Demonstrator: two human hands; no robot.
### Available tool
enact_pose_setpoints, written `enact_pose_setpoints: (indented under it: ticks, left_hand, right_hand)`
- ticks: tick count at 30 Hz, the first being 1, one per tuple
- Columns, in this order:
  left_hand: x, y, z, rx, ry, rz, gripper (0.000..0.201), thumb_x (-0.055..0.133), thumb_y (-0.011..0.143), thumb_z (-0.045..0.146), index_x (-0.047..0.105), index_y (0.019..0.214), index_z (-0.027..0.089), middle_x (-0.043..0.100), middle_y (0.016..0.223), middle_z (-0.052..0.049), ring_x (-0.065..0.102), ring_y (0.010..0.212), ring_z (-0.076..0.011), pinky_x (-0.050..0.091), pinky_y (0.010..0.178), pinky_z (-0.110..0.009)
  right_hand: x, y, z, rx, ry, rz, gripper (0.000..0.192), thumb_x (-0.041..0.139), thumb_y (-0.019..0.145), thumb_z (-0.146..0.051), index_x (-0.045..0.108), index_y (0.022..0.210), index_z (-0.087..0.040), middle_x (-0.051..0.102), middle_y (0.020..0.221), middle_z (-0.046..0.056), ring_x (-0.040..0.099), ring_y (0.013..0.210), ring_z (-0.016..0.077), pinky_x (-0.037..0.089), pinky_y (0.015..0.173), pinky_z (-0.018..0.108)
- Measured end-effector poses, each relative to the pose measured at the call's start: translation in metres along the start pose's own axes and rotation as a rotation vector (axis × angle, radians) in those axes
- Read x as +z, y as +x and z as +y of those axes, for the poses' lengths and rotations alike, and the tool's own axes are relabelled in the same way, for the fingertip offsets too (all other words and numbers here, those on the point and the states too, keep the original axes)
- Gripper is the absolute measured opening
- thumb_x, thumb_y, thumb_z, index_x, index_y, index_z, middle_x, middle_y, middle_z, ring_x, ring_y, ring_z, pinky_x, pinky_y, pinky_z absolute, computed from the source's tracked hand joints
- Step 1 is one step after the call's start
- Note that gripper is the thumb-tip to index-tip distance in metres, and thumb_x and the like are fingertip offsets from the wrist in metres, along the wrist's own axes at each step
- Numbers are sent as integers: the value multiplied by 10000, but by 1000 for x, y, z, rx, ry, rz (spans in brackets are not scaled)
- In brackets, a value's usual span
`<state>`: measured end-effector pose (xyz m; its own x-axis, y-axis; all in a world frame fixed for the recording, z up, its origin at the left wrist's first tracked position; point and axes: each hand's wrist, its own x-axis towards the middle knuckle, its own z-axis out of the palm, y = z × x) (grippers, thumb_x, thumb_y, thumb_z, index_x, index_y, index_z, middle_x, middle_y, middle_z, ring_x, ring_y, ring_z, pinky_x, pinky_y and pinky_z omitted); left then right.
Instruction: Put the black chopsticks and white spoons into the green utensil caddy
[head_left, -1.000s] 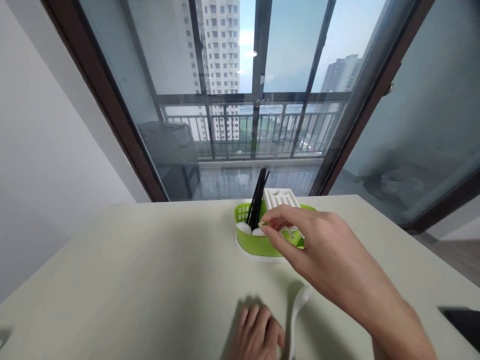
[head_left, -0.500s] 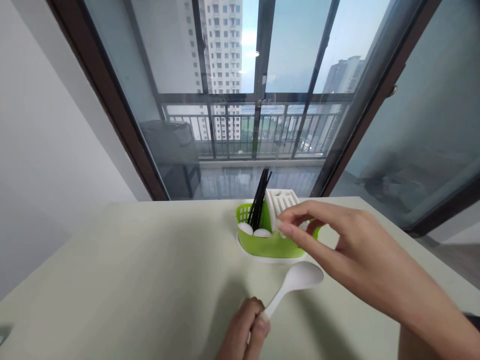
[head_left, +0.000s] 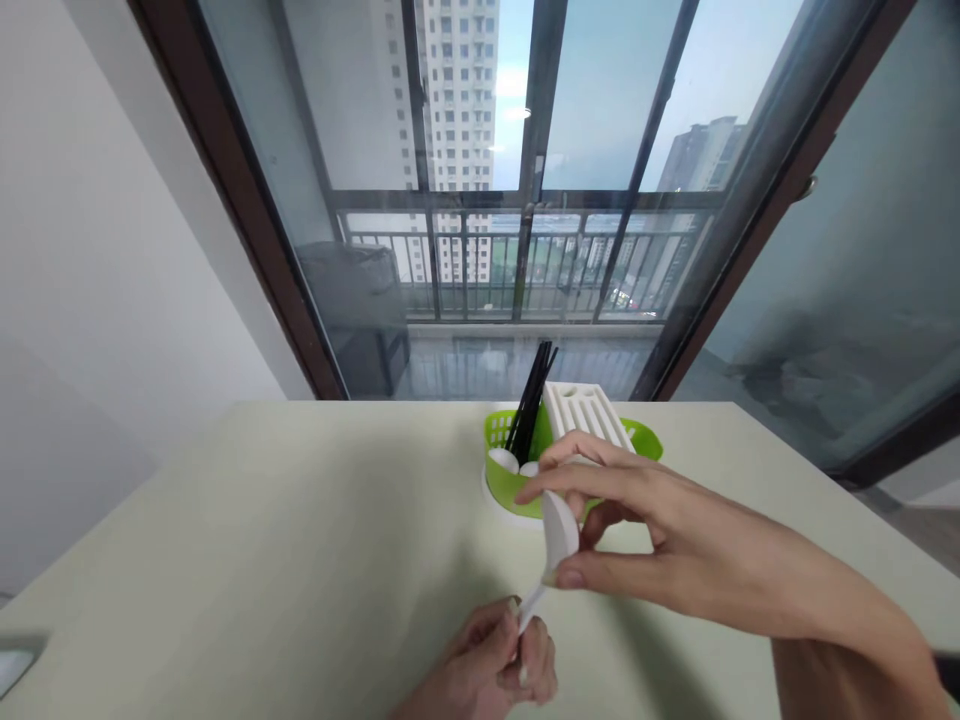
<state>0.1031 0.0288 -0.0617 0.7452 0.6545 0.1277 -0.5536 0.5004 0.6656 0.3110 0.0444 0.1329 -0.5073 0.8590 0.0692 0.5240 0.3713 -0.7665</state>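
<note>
Floor-to-ceiling window (head_left: 525, 150) panes in dark frames fill the far side of the scene, with a balcony railing (head_left: 517, 275) and two tall buildings beyond the glass. A white wall (head_left: 97, 260) closes the left. One pale surface (head_left: 247, 560) spreads from the near edge to the window.

At the far middle of the surface stands one green basket (head_left: 504, 484) with slotted walls, resting on a white base. Inside it a white slotted insert (head_left: 589, 418) leans toward the right, a bundle of black chopsticks (head_left: 534, 395) stands tilted at the left, and two white rounded spoon ends (head_left: 504, 460) show at its near-left rim; how many chopsticks are in the bundle cannot be counted.

Two hands work just near of the basket. The right hand (head_left: 660, 545) reaches in from the right, its forearm crossing the near-right corner. Its thumb lies under and its fingers over the bowl of one white spoon (head_left: 559, 530), pinching it. The spoon is off the surface, bowl toward the basket and handle slanting down toward the near side. The left hand (head_left: 491, 670), at the near edge, is closed around the lower end of that handle, fingertips pressed together on it. Both hands thus grip the same spoon, one at each end, between the basket and the near edge.
</note>
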Motion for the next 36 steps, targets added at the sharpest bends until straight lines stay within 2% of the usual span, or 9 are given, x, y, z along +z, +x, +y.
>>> enact_pose_setpoints:
  ticks: [4, 7, 9, 12, 15, 18, 23, 27, 36]
  left_hand:
    - [1, -1, 3, -28, -55, 34, 411, 644, 935, 562, 639, 803, 173, 390, 637, 41, 342, 598, -109, 273, 645, -298]
    - [0, 2, 6, -90, -139, 45, 640, 545, 903, 734, 696, 1129, 155, 430, 645, 42, 329, 565, -105, 269, 618, -287]
    - [-1, 5, 9, -126, -195, 60, 770, 456, 915, 776, 674, 1233, 110, 451, 652, 34, 335, 542, -103, 265, 597, -287]
    - [-1, 10, 10, -121, -219, 104, 727, 477, 936, 735, 706, 1151, 80, 448, 643, 29, 346, 535, -101, 255, 587, -288]
    - [0, 13, 7, -115, -229, 154, 632, 558, 917, 698, 720, 1033, 98, 444, 634, 30, 342, 535, -98, 236, 581, -287]
    - [-2, 15, 2, -125, -225, 206, 577, 613, 896, 671, 710, 985, 109, 436, 629, 36, 336, 535, -96, 224, 584, -288]
    - [-2, 20, -2, -125, -223, 259, 546, 671, 857, 657, 699, 943, 119, 422, 613, 49, 312, 530, -91, 210, 589, -288]
    - [1, 22, -3, -127, -223, 268, 538, 683, 849, 654, 695, 937, 123, 431, 615, 47, 321, 534, -93, 210, 591, -290]
    - [-4, 26, -11, -127, -212, 266, 567, 680, 844, 674, 700, 934, 114, 431, 606, 50, 321, 527, -92, 215, 581, -298]
  right_hand:
    - [5, 4, 0, -18, 24, 23, 452, 707, 920, -462, 639, 1351, -347, 702, 1127, 17, 678, 892, 164, 572, 826, 307]
    - [2, -2, -1, 11, -11, 135, 481, 679, 937, -472, 604, 1392, -336, 724, 1056, 19, 682, 873, 177, 579, 772, 301]
    - [-3, -6, 1, 13, 18, 300, 481, 659, 949, -476, 583, 1400, -328, 724, 1070, 32, 689, 873, 187, 584, 716, 288]
    - [-11, -6, 3, -47, 90, 600, 459, 632, 964, -477, 560, 1384, -307, 721, 1110, 49, 705, 875, 196, 593, 704, 285]
    - [-20, 7, 3, -68, -41, 717, 480, 639, 948, -516, 564, 1366, -292, 723, 1126, 55, 710, 858, 205, 584, 689, 290]
    - [-29, 33, 5, -29, -292, 618, 440, 590, 973, -515, 590, 1341, -273, 744, 1059, 51, 711, 859, 224, 552, 685, 302]
    - [-35, 84, 23, 32, -531, 206, 350, 564, 985, -404, 606, 1293, -243, 758, 957, 44, 699, 805, 227, 487, 705, 307]
    - [-31, 110, 38, 66, -602, -16, 310, 584, 959, -367, 643, 1229, -227, 752, 880, 40, 686, 762, 217, 446, 677, 289]
    - [-22, 119, 47, 130, -633, -200, 309, 617, 925, -329, 701, 1189, -191, 781, 850, 62, 713, 782, 223, 447, 676, 272]
